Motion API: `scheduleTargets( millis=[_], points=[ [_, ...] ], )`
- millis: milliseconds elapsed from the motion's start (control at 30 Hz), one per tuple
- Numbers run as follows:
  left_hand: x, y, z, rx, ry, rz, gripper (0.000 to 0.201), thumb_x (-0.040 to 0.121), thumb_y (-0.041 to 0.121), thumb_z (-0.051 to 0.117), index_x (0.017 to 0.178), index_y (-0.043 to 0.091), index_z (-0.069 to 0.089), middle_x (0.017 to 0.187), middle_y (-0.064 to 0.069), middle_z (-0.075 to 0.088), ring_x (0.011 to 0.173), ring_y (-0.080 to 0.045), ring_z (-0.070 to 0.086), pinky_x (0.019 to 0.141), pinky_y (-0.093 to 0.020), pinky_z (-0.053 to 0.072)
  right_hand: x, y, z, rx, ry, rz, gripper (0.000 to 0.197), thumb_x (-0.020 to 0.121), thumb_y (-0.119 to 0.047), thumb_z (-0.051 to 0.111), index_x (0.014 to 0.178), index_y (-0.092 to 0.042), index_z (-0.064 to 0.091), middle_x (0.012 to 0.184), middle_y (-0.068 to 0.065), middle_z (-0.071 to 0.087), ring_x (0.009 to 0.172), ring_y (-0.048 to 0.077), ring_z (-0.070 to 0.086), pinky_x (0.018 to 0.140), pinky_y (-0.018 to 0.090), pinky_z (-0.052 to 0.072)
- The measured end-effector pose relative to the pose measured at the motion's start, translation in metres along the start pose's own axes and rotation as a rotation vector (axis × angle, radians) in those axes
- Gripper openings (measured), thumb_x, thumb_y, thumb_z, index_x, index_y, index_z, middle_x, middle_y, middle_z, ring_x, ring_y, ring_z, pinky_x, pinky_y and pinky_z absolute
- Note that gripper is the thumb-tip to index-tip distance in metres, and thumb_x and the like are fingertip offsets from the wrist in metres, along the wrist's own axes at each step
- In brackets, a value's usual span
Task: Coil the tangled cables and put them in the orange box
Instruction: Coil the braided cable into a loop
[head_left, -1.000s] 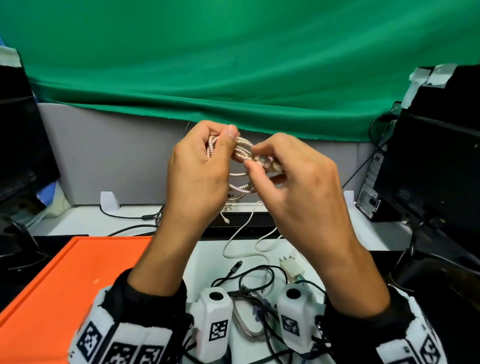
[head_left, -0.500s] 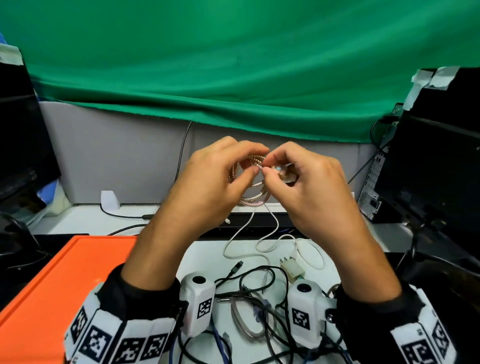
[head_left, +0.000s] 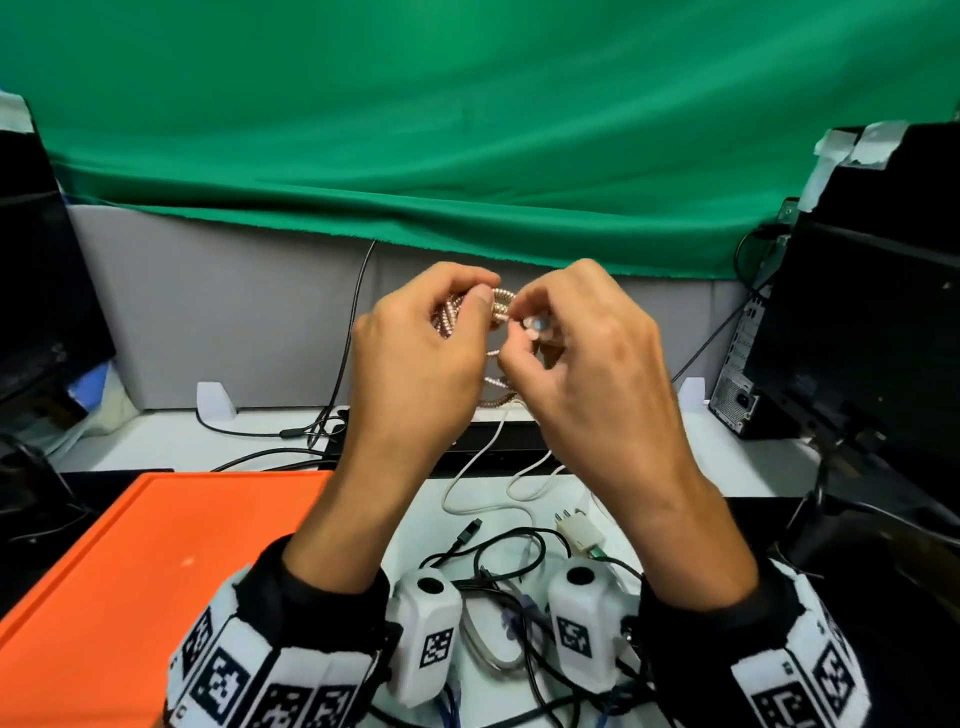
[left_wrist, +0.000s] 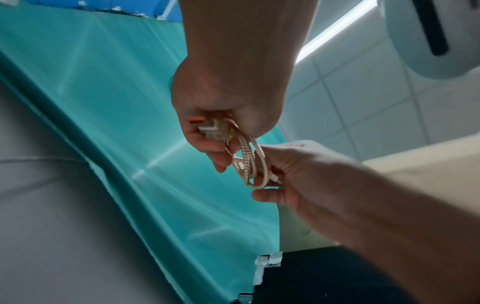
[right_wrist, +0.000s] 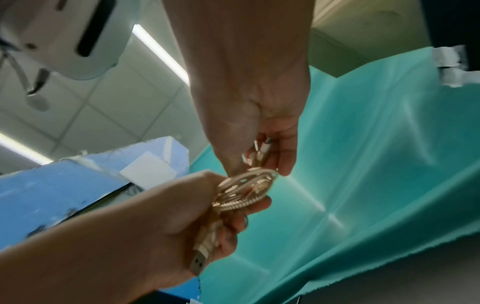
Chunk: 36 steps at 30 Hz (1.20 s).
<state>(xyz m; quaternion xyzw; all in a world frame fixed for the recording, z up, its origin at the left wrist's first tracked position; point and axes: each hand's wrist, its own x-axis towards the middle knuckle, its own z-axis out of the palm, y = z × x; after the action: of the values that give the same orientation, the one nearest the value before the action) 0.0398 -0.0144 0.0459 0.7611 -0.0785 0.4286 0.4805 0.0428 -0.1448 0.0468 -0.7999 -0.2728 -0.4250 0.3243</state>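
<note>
Both hands are raised in front of the green backdrop (head_left: 467, 130), wrists bent and knuckles toward the head camera. The left hand (head_left: 415, 358) curls its fingers and thumb around the rose-gold braided cable (head_left: 501, 304), wound into a small coil, with its USB plug lying in the palm. The right hand (head_left: 587, 358) pinches the coil's other side, a white connector held between its fingers. Below, the tangled cables (head_left: 498, 551) lie on the white desk (head_left: 431, 519), just right of the orange box (head_left: 156, 571).
</note>
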Motion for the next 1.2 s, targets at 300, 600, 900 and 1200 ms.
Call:
scheduleTargets(
  millis=[300,600,900,1200],
  points=[
    [0.012,-0.005,-0.02,-0.529,-0.518,-0.168,0.037,0.093,0.016,0.069,0.129,0.022,0.062,0.116,0.001,0.072,0.083,-0.019,0.07,0.078,-0.037,0.059,0.011,0.015,-0.02,0.467,-0.049,0.353,0.01,0.089,-0.017,0.068,0.091,-0.026,0.064,0.095,-0.001,0.068,0.079,0.015,0.065,0.075,0.043,0.057],
    [0.016,-0.006,-0.029,-0.425,-0.459,-0.19,0.043,0.095,0.001,0.063,0.132,0.022,0.061,0.121,-0.001,0.071,0.105,-0.038,0.069,0.087,-0.054,0.059,0.015,0.019,-0.029,0.935,-0.325,0.666,0.017,0.097,-0.01,0.064,0.112,-0.015,0.056,0.095,0.016,0.077,0.078,0.026,0.074,0.066,0.034,0.062],
    [0.021,-0.018,-0.044,-0.03,-0.437,-0.222,0.041,0.09,0.056,0.062,0.129,0.045,0.058,0.119,0.018,0.067,0.101,-0.006,0.067,0.095,-0.044,0.054,0.007,0.049,-0.002,0.813,-0.414,0.765,0.008,0.099,-0.01,0.061,0.104,-0.009,0.067,0.095,0.01,0.079,0.073,0.016,0.074,0.062,0.024,0.057],
    [0.019,-0.016,-0.091,0.251,-0.845,-0.1,0.028,0.088,0.059,0.053,0.103,0.042,0.07,0.088,0.03,0.068,0.081,0.003,0.065,0.063,-0.012,0.046,0.035,0.14,0.077,0.444,-0.594,0.956,0.008,0.101,-0.017,0.06,0.095,-0.013,0.064,0.089,0.008,0.074,0.059,0.017,0.07,0.054,0.027,0.056]
  ],
)
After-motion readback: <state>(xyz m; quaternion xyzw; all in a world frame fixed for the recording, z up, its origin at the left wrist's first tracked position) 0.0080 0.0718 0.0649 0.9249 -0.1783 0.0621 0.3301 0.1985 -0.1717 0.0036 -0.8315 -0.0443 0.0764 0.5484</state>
